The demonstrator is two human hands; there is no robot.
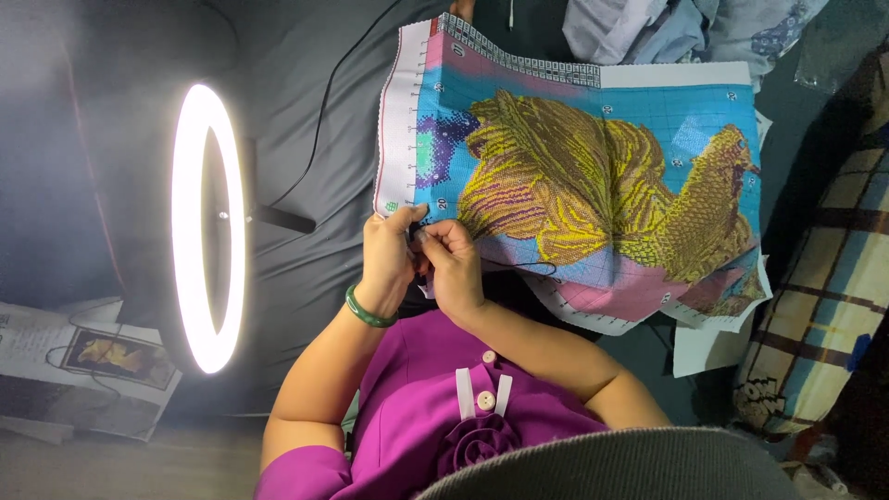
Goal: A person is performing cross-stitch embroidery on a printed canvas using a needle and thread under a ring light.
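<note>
A: What is the biggest thing in front of you?

B: The dark grey bed sheet (306, 139) that carries the rest. On it you have the large cross-stitch cloth with a yellow-gold fish on a blue and pink ground (593, 176), spread out from your hands toward the far edge of the bed.

A: And beside it?

B: Near the bed's side edge stands the glowing white ring light (209, 227), upright on its black arm. Past the cloth's other side lies a plaid blanket in cream, blue and brown (833, 278). A heap of pale blue and grey clothes (667, 28) sits at the far corner, and a printed paper sheet with a small fish picture (88, 361) lies below the lamp.

A: What are your hands doing?

B: Your left hand (387, 255), with a green bangle (368, 313) on its wrist, has its grip closed on the cloth's near white border, thumb on top. Your right hand (454, 264) touches it, fingers curled tight on the same edge; whether it pinches a needle you cannot tell. A thin dark thread (528, 268) trails from it across the cloth.
</note>
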